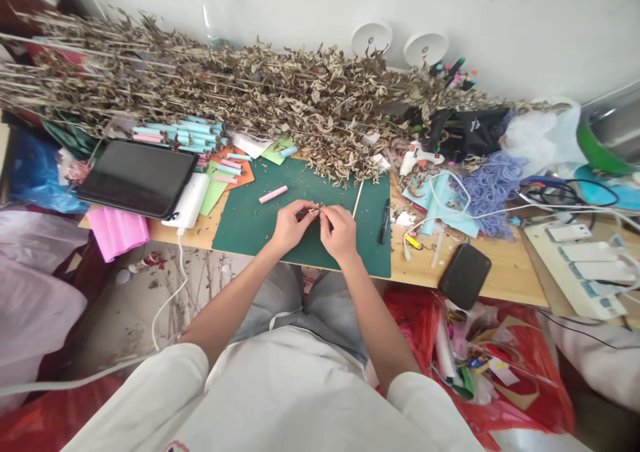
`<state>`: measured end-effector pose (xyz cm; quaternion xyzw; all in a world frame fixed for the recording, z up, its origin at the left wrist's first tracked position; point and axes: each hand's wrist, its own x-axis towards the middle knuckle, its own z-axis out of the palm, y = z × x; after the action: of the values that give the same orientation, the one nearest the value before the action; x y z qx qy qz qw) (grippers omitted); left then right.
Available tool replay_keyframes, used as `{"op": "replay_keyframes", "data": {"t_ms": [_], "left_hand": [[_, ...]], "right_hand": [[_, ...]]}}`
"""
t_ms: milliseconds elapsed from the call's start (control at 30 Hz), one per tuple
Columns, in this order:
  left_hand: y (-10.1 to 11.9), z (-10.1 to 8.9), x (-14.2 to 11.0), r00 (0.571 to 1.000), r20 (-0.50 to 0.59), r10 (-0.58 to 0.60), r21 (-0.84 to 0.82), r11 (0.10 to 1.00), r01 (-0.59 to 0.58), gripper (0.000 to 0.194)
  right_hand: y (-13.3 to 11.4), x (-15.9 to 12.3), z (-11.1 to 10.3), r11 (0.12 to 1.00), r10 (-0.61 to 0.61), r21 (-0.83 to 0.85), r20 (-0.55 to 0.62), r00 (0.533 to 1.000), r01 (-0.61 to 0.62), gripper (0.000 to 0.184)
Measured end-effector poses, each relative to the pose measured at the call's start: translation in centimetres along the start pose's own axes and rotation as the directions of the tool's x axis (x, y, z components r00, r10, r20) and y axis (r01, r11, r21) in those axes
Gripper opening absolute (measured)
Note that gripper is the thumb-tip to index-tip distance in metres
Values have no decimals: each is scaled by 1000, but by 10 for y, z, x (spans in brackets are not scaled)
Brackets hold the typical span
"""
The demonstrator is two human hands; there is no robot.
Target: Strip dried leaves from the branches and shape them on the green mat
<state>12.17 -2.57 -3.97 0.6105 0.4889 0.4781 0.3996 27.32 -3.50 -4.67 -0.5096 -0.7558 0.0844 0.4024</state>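
Note:
Over the front of a green cutting mat (250, 229), my left hand (291, 227) and my right hand (340, 233) meet at the fingertips. Both are closed in a pinch on small bits of dried leaf (315, 211), whose exact shape is mostly hidden by the fingers. A pink paper roll (273, 195) lies on the mat to the left of my hands. On the right are a thin pale stick (357, 199) and a black pen (385, 221). A large heap of dried leafy stems (280, 82) spreads behind, its leaves spilling onto the mat.
Left of the mat lie a black tablet (137, 177), a white power bank (189, 200) and several blue rolls (197, 132). To the right are a glue gun (417, 159), purple yarn (493, 189), a black case (465, 276) and a power strip (575, 265) with cables.

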Motion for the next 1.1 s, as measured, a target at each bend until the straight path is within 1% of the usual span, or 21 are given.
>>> {"op": "replay_keyframes", "data": {"t_ms": [100,200,267,367,433,567,667,800,933,1033,1100], "left_hand": [[2,1,0,1000,3,-10,57,998,10,17],[3,1,-1,1000,29,-1,109,994,-2,17],[3,1,-1,1000,31,-5,102,995,2,18],[2,1,-1,999,-28,-42,52,998,43,20],[1,1,-1,997,-47,-63,14,998,64,21],[0,1,0,998,-14,-61,2,998,61,23],[-1,1,0,998,-27,-59,29,998,60,23],[-1,2,0,999,-11,-53,34,998,53,24],[3,2,-2,999,32,-27,84,996,24,23],[6,2,-2,999,46,-9,126,992,3,23],[6,1,-2,999,36,-22,92,996,19,24]], "right_hand": [[0,0,1,999,12,-30,14,1000,-11,22],[0,-1,1,997,29,-68,23,999,-28,22],[0,0,-1,995,55,-87,16,998,-53,21],[1,0,-3,988,135,-67,-27,991,-136,23],[2,0,-4,986,162,-36,-59,985,-165,24],[2,1,-5,992,121,-10,-115,986,-123,18],[-1,2,-7,996,85,5,-148,985,-85,19],[-3,1,-8,1000,27,-2,-99,995,-27,16],[-1,0,-6,999,36,-7,-61,997,-37,15],[0,0,-6,999,41,-12,-68,997,-42,16],[0,0,-6,998,54,-20,-86,995,-56,16]]}}
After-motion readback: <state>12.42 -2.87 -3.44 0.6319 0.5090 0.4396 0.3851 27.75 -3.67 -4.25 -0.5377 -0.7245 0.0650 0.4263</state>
